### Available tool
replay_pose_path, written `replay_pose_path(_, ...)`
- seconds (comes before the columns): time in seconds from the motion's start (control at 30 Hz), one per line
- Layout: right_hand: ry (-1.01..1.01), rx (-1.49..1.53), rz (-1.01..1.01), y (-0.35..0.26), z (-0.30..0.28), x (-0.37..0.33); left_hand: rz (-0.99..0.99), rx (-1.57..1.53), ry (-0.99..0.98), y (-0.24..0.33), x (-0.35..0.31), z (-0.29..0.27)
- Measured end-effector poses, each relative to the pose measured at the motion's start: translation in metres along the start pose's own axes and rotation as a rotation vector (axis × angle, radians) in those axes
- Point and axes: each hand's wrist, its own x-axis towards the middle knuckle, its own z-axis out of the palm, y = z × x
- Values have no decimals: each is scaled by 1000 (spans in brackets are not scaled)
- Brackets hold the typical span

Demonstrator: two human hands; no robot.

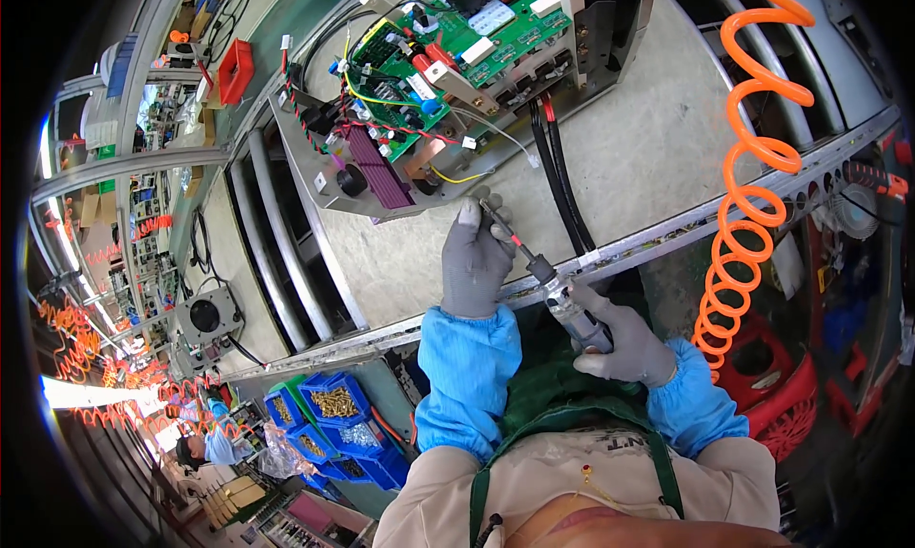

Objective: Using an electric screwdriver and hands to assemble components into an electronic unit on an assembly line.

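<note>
My right hand (624, 334) grips a silver and black power screwdriver (572, 314), its long bit pointing up and left. My left hand (478, 262) is closed around the bit's tip, thumb and fingers bent together. Anything small pinched there is too hidden to make out. Both hands wear grey gloves, with blue sleeves at the wrists. Just beyond the left hand, a metal chassis (357, 203) carries a green circuit board (510, 38), a purple finned heat sink (376, 172) and loose wires. Two thick black cables (560, 181) run from it toward the bench's near edge.
An orange coiled hose (748, 195) hangs at the right. Metal rollers (281, 243) lie left of the grey worktop (381, 272). Blue bins (335, 400) of small fasteners stand below left, near a fan unit (205, 314). A red plastic chair (777, 395) is at lower right.
</note>
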Motion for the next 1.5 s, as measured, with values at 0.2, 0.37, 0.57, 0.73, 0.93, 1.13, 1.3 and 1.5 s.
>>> replay_pose_path(0.2,10,-14,-46,1,2,0,139,103,-68,2,0,7)
replay_pose_path(0.37,-15,-51,-11,-5,0,0,335,451,-100,9,2,6)
replay_pose_path(0.57,-46,253,131,-1,1,-4,341,737,-95,16,-1,12)
replay_pose_path(0.73,21,295,94,3,4,-5,259,492,131,3,2,1)
replay_pose_path(0.93,87,211,-5,5,-1,-5,330,253,32,1,23,0)
replay_pose_path(1.13,94,106,-11,0,-6,-4,498,520,182,-5,18,31)
replay_pose_path(1.3,57,25,11,-12,-3,6,610,774,302,-6,20,22)
replay_pose_path(1.5,63,1,0,-14,1,14,674,804,366,-8,19,23)
